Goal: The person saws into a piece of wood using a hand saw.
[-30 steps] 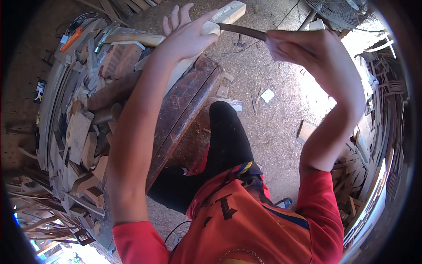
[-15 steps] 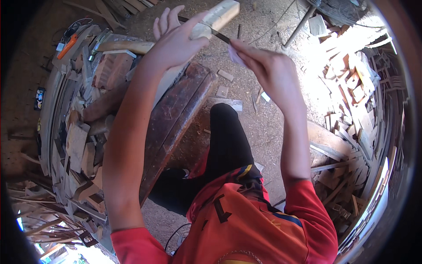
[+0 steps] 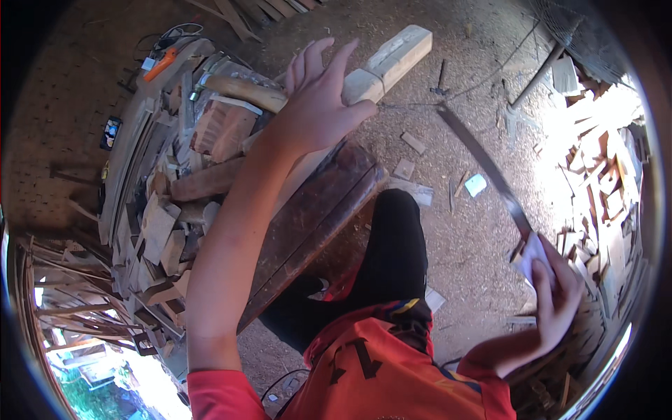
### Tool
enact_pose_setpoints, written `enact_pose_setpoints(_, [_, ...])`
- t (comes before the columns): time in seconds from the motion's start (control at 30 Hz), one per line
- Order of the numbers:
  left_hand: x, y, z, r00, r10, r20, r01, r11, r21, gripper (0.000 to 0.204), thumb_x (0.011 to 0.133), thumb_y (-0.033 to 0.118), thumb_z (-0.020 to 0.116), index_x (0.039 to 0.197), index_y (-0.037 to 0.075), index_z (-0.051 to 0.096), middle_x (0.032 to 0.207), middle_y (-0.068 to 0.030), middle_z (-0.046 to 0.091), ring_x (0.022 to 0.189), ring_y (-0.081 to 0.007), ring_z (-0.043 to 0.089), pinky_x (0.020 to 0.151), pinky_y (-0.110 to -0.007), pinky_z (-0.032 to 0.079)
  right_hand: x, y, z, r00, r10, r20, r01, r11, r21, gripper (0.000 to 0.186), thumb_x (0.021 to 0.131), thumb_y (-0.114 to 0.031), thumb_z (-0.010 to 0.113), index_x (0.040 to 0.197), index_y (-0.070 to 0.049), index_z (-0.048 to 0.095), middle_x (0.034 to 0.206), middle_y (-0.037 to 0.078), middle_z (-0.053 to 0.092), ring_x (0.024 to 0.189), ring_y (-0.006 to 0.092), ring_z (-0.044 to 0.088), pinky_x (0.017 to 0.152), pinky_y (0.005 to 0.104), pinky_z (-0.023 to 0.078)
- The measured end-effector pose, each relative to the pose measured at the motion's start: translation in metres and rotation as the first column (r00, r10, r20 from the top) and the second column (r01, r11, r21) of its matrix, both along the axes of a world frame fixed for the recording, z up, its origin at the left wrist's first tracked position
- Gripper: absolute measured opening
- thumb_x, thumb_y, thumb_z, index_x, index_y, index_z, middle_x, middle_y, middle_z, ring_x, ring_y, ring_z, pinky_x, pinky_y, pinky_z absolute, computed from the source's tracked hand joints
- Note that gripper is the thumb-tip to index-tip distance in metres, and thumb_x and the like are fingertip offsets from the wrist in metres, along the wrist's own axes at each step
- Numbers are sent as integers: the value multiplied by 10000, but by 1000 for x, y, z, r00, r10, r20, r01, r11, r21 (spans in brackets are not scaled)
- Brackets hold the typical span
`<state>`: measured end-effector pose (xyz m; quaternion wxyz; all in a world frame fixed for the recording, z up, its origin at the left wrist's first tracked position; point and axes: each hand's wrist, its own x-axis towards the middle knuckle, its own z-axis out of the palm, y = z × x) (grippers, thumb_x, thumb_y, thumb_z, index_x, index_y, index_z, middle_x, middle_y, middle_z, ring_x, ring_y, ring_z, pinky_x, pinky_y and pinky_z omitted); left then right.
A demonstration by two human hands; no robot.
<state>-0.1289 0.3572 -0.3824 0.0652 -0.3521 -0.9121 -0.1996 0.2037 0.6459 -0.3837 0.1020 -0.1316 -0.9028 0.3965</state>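
A pale wooden bar (image 3: pixel 399 57), with a narrow cut across it, rests on the piled wood. My left hand (image 3: pixel 322 105) lies over its near part, thumb against the wood and other fingers raised and spread. My right hand (image 3: pixel 553 283) is low at the right, closed round the pale-wrapped end of a long, flat metal blade (image 3: pixel 483 164). The blade points up and left, apart from the bar, its tip just right of my left thumb. Under the bar is a dark, scuffed wooden bench (image 3: pixel 315 231).
Offcuts and boards (image 3: pixel 161 231) heap on the left, with an orange-handled tool (image 3: pixel 163 64). A hammer (image 3: pixel 440 78) and scraps lie on the dusty floor (image 3: pixel 469 245). A wire-guarded fan (image 3: pixel 567 28) stands at the back right, above more scrap wood (image 3: pixel 602 210).
My right hand has dropped down and to the right, taking the blade away from the bar. My left hand remains on the bar, and the whole view has shifted slightly.
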Motion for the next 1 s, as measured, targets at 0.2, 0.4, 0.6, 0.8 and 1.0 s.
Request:
enact_pose_setpoints(0.2, [13, 8, -1, 987, 34, -158, -40, 999, -33, 794, 801, 450, 752, 1365, -47, 494, 1451, -271, 413, 1356, -441, 422, 1123, -536, 338, -8, 9, -52, 984, -170, -53, 153, 958, -243, 298, 1056, -135, 455, 1304, 12, 529, 1093, 92, 592, 849, 105, 563, 674, 219, 459])
enact_pose_setpoints(0.4, [48, -5, 9, 993, 91, -75, -97, 992, -80, 510, 921, 403, 711, 1103, -52, 569, 1034, -219, 632, 947, -385, 641, 835, -467, 501, -61, -33, -113, 989, -123, 79, 146, 825, -546, 278, 1093, -233, 462, 1308, -58, 480, 879, 26, 561, 669, 71, 475, 592, 232, 400])
enact_pose_setpoints(0.6, [64, -7, 44, 972, 159, 170, -183, 974, 133, 506, 968, 432, 676, 1094, -51, 591, 930, -212, 664, 845, -368, 664, 755, -430, 509, -93, -66, -108, 978, -199, -65, 115, 770, -628, 315, 1082, -262, 497, 1316, -57, 543, 846, -18, 542, 666, 52, 446, 578, 223, 350])
enact_pose_setpoints(0.8, [81, -18, 89, 952, 149, 267, -272, 810, 519, 428, 1010, 397, 653, 1148, -4, 589, 892, -65, 644, 775, -107, 605, 673, -280, 483, -109, -72, -89, 982, -144, -124, 30, 763, -646, 303, 1074, -261, 510, 1277, -53, 597, 823, -31, 538, 660, 41, 449, 573, 218, 343])
enact_pose_setpoints(1.0, [95, -34, 116, 994, 84, 73, -109, 594, 797, 397, 1048, 347, 602, 1236, 10, 508, 910, -19, 598, 740, -60, 538, 654, -231, 466, -114, -89, -79, 985, -80, -154, -43, 747, -663, 256, 1075, -242, 513, 1228, -54, 595, 812, -31, 527, 658, 41, 444, 566, 212, 337])
